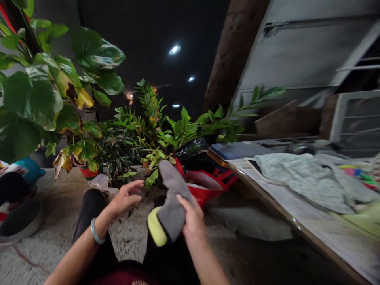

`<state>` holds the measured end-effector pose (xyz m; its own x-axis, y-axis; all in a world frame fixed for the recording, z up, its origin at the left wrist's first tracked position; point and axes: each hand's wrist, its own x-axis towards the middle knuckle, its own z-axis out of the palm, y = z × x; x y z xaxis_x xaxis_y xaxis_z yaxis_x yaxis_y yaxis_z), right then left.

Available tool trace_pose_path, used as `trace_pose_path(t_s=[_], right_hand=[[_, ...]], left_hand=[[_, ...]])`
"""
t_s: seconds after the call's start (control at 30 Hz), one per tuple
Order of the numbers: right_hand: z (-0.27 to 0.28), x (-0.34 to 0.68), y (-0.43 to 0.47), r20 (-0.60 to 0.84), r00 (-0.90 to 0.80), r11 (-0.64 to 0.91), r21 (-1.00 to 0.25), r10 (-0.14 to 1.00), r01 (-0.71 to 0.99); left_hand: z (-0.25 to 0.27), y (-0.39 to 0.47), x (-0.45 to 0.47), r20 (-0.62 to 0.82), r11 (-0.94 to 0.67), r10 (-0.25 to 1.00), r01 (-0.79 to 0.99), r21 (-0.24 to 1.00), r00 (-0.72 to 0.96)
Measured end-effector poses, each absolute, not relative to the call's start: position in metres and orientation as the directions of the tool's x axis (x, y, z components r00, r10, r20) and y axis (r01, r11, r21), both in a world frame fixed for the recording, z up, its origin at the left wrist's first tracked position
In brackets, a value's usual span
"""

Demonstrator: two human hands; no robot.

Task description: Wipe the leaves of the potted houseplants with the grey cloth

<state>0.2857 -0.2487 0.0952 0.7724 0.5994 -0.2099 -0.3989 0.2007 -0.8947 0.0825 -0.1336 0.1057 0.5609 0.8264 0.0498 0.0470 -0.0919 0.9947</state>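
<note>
A folded grey cloth with a yellow-green underside [175,206] is gripped in my right hand [192,215], held above my lap. Its grey end points up and away, and the yellow part shows at the lower left. To the left of the cloth, my left hand [129,197] is in the air with its fingers apart and holds nothing. A pale bangle [96,231] circles my left wrist. Just behind the cloth stands a red bag [204,184], partly covered by it.
Leafy potted plants [166,134] stand ahead, with a large-leaved plant [32,91] at left. A table [320,233] runs along the right, bearing a patterned cloth [299,178]. At the left, a dark basin [20,219] sits on the floor near another person [13,186].
</note>
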Motion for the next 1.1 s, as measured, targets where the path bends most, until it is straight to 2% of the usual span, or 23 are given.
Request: trace_pose_path(t_s=[0.07,0.1,0.17,0.3,0.4,0.47,0.5,0.57,0.67,0.73,0.8,0.9,1.0,1.1], right_hand=[[0.111,0.327,-0.239,-0.193,0.869,0.288,-0.892,0.455,-0.349],[0.12,0.344,-0.229,-0.178,0.896,0.31,-0.896,0.407,-0.319],[0.138,0.364,-0.2,-0.15,0.91,0.317,-0.905,0.388,-0.284],[0.137,0.324,-0.156,-0.147,0.8,0.201,-0.927,0.581,-0.317],[0.098,0.266,-0.178,-0.159,0.651,0.072,-0.947,0.742,-0.314],[0.069,0.251,-0.212,-0.108,0.536,0.015,-0.975,0.838,-0.22],[0.059,0.254,-0.229,-0.119,0.543,0.001,-0.977,0.831,-0.215],[0.055,0.282,-0.252,-0.189,0.653,-0.014,-0.964,0.734,-0.264],[0.084,0.344,-0.239,-0.174,0.861,0.137,-0.953,0.478,-0.269],[0.11,0.368,-0.205,-0.135,0.903,0.186,-0.956,0.409,-0.228],[0.124,0.366,-0.169,-0.133,0.886,0.169,-0.959,0.445,-0.229],[0.113,0.317,-0.151,-0.162,0.789,0.075,-0.964,0.593,-0.255],[0.085,0.259,-0.187,-0.13,0.607,-0.026,-0.984,0.784,-0.176],[0.083,0.233,-0.23,-0.014,0.419,-0.001,-0.999,0.908,-0.033]], left_hand=[[0.097,-0.103,0.073,0.184,-0.235,0.952,0.199,0.952,0.243],[0.094,-0.087,0.068,0.255,-0.278,0.96,0.3,0.913,0.113],[0.091,-0.06,0.063,0.359,-0.307,0.933,0.501,0.809,-0.009],[0.084,-0.029,0.07,0.374,-0.291,0.926,0.712,0.64,0.042],[0.064,-0.02,0.073,0.316,-0.251,0.947,0.754,0.608,0.06],[0.047,-0.017,0.069,0.298,-0.223,0.954,0.756,0.616,0.038],[0.039,-0.015,0.065,0.295,-0.215,0.955,0.747,0.629,0.027],[0.028,-0.012,0.056,0.299,-0.217,0.954,0.699,0.682,0.005],[0.02,-0.008,0.045,0.294,-0.239,0.956,0.532,0.813,-0.02],[0.019,-0.007,0.041,0.236,-0.207,0.971,0.356,0.911,-0.041],[0.018,-0.006,0.038,0.143,-0.134,0.988,0.153,0.979,-0.051],[0.016,-0.006,0.035,0.018,-0.019,1.0,-0.081,0.997,-0.013],[0.013,-0.003,0.034,-0.068,0.08,0.994,-0.152,0.985,0.081],[0.011,0.002,0.035,-0.125,0.156,0.978,-0.185,0.97,0.168]])
